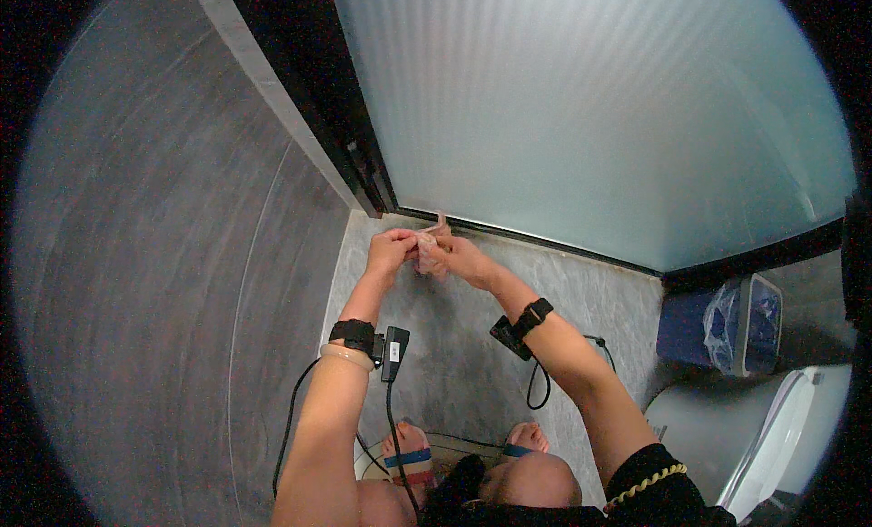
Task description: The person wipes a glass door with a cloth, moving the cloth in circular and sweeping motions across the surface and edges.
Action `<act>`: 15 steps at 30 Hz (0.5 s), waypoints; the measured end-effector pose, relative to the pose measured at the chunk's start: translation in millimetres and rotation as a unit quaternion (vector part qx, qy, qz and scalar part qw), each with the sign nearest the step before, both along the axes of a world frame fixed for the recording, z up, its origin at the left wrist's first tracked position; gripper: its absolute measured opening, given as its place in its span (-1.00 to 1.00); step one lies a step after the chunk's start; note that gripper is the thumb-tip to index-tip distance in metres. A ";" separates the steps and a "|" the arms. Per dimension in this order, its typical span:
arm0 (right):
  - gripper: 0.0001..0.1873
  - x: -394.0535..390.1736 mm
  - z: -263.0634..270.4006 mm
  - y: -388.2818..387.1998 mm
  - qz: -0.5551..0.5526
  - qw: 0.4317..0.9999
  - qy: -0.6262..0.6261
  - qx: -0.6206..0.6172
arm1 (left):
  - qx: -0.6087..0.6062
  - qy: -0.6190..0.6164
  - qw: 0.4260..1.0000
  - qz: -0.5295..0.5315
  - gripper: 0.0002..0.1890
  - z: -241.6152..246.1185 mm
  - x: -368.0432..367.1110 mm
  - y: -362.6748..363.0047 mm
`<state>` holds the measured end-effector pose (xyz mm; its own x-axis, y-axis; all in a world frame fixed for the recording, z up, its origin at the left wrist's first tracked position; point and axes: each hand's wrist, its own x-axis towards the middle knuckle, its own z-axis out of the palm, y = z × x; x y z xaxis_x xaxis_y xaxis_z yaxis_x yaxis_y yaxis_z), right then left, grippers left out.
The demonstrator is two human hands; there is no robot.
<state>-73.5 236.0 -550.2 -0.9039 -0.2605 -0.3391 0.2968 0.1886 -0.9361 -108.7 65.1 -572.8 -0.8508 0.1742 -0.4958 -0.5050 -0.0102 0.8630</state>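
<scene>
Between my two hands is a thin, crumpled pinkish piece of material [429, 248], perhaps a cloth or a plastic bag; its exact kind is unclear. My left hand [392, 251] pinches its left side between thumb and fingers. On its right side, my right hand [464, 258] grips it with bent fingers. One end sticks up towards the bottom rail of the frosted glass door [579, 118], and a blurred part hangs below my fingers. Both hands are in front of the door's lower left corner, over the grey marbled floor [470, 363].
A grey wall [170, 254] rises on the left beside the black door frame [327, 91]. To the right stand a dark blue bin [688, 329] with a clear liner and a white toilet [715, 418]. Black cables [390, 411] run from devices strapped to both wrists.
</scene>
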 end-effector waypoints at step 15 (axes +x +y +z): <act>-0.69 -57.9 -32.8 -50.7 -0.213 0.966 -0.144 0.007 | -0.119 0.066 0.979 0.150 -0.84 18.5 2.4 -14.3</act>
<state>-131.3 185.3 -583.0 -0.7957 0.1199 -0.5937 0.5984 0.0039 -0.8012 -106.3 50.8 -554.3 -0.9051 -0.2011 -0.3746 -0.3945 0.0682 0.9164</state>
